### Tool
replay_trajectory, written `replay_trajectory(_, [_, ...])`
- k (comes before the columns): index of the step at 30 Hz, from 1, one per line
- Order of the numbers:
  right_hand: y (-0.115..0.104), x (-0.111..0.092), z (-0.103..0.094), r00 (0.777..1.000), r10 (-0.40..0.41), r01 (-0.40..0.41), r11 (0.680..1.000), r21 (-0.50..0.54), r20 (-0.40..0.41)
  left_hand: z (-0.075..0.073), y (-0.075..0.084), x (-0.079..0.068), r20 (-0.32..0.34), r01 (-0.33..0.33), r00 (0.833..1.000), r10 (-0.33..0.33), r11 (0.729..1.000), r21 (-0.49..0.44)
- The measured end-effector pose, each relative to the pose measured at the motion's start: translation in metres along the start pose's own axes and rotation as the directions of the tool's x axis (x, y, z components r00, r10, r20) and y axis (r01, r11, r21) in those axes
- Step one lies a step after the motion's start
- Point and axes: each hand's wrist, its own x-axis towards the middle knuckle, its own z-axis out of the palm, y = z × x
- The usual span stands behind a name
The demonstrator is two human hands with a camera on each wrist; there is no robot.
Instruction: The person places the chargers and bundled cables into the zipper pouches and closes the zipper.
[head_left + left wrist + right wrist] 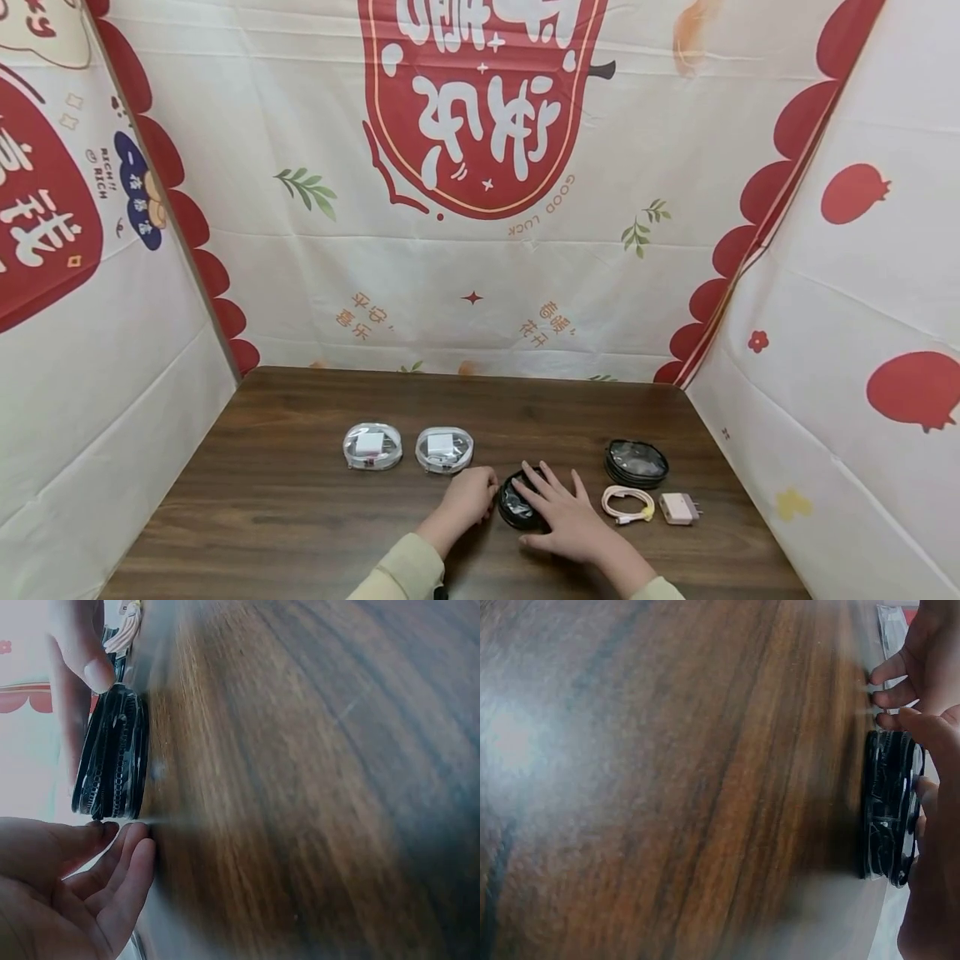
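Well to the left of the black case between the hands, which is my marker here, two clear cases sit side by side on the wooden table: the outer clear case and the inner clear case. Each shows one white block; whatever else is packed in is hard to make out.

At the marker's left end is the left hand, fingers curled in, thumb and fingertip seeming to pinch its zip pull, though that spot is small and dark.

The right hand lies over the marker's right side, fingers spread and straight on its top, hiding part of it and its contents. Both sleeves are cut off at the bottom.

Right of the marker come one pale coiled cable, a second black case just behind it, its contents unreadable, and one pale plug, outermost.
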Motion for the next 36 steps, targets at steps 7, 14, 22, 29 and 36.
replay_trajectory(7, [0.004,-0.001,0.009,0.999,0.04,-0.039,0.998,-0.05,0.027,0.0,-0.006,0.003,0.02,-0.026,0.999,0.026,0.999,-0.024])
replay_trajectory(14, [0.005,0.001,0.013,0.999,0.041,-0.04,0.996,-0.079,0.007,-0.006,-0.006,0.0,0.044,-0.046,0.998,0.049,0.998,-0.053])
replay_trajectory(22, [-0.004,-0.001,0.005,0.997,0.068,-0.067,0.997,-0.031,0.031,-0.008,-0.005,-0.006,0.096,-0.011,0.995,0.018,0.997,-0.071])
replay_trajectory(29, [-0.003,0.0,0.007,0.991,0.115,-0.114,0.993,-0.021,0.068,-0.011,0.002,-0.011,0.135,-0.007,0.991,0.018,0.997,-0.08])
replay_trajectory(36, [-0.004,0.001,0.006,0.992,0.11,-0.109,0.994,-0.017,0.062,-0.011,0.003,-0.013,0.179,0.032,0.984,-0.004,0.987,-0.157])
